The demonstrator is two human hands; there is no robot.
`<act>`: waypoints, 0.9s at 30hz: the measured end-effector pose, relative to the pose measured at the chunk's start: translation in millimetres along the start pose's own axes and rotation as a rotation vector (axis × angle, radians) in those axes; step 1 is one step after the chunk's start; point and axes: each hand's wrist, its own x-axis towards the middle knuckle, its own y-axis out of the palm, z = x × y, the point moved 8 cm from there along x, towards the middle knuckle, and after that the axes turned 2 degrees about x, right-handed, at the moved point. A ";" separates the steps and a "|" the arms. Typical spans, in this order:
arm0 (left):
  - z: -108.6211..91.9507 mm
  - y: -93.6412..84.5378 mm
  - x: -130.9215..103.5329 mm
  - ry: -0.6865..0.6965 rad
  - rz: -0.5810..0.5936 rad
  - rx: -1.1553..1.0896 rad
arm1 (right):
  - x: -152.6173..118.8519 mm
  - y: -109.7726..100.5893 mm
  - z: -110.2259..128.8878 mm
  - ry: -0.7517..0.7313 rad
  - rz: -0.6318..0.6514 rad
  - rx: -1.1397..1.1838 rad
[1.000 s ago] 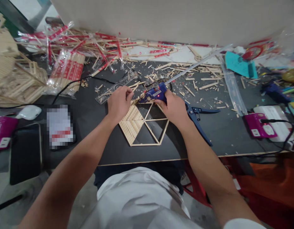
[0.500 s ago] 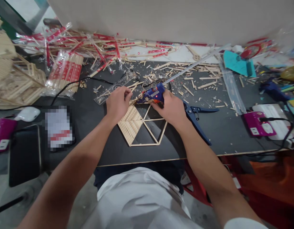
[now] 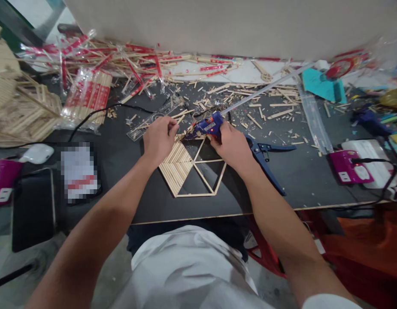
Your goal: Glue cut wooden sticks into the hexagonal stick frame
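A hexagonal frame of wooden sticks [image 3: 176, 177] lies on the dark table, its left part filled with sticks side by side and its right sections showing bare table. My right hand [image 3: 233, 146] is wrapped round a blue glue gun [image 3: 210, 126], whose tip points left at the frame's upper edge. A long clear glue stick [image 3: 259, 91] runs from the gun's back to the upper right. At the frame's upper left is my left hand [image 3: 160, 138], thumb and fingers pinched together; what they hold, if anything, is too small to tell.
Blue pliers [image 3: 262, 159] lie right of my right hand. Wood scraps [image 3: 278, 115] and packaged chopsticks [image 3: 89, 96] cover the back. Two phones, one dark [image 3: 34, 208], are at the left. A purple power adapter [image 3: 349, 167] sits right, and stacked stick panels [image 3: 27, 113] far left.
My right hand and the glue gun have tilted slightly, and the fingers below the gun have shifted. The glue stick's far end has swung a little. My left hand looks unmoved.
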 end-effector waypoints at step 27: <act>0.8 1.2 0.7 0.007 -0.001 0.027 | -4.8 -30.7 -27.8 0.078 -0.152 0.049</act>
